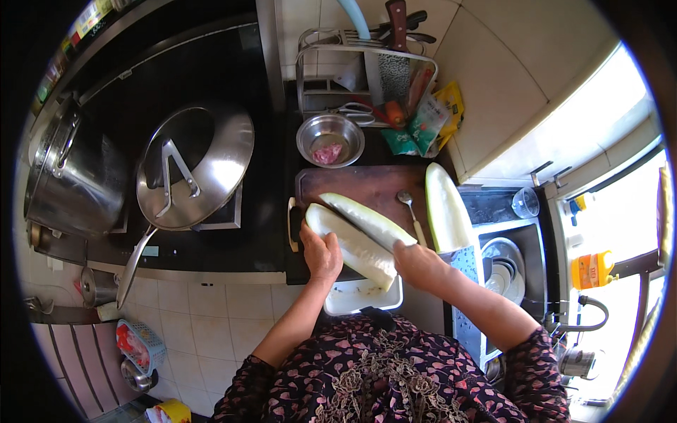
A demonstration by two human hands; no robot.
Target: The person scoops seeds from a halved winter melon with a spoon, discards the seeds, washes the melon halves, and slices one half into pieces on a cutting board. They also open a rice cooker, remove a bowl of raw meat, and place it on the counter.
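Note:
A wooden cutting board (365,182) lies before me with two long pieces of pale-fleshed, green-rinded gourd, probably winter melon. My left hand (323,255) holds the nearer melon piece (351,246) at its left side. The farther melon piece (370,215) lies alongside it. Between the two runs a dark, thin knife blade (350,222). My right hand (420,266) is closed in a fist at the blade's right end, and the handle is hidden inside it. A spoon (411,211) with a pale handle rests on the board. Another hollowed melon length (449,211) stands right of the board.
A white tray (362,302) sits below the board's near edge. Behind the board are a steel bowl (330,140) with raw meat and a knife rack (365,50). At left, a lidded pan (195,169) and a large pot (74,174) occupy the cooktop. A sink (534,248) with dishes is at right.

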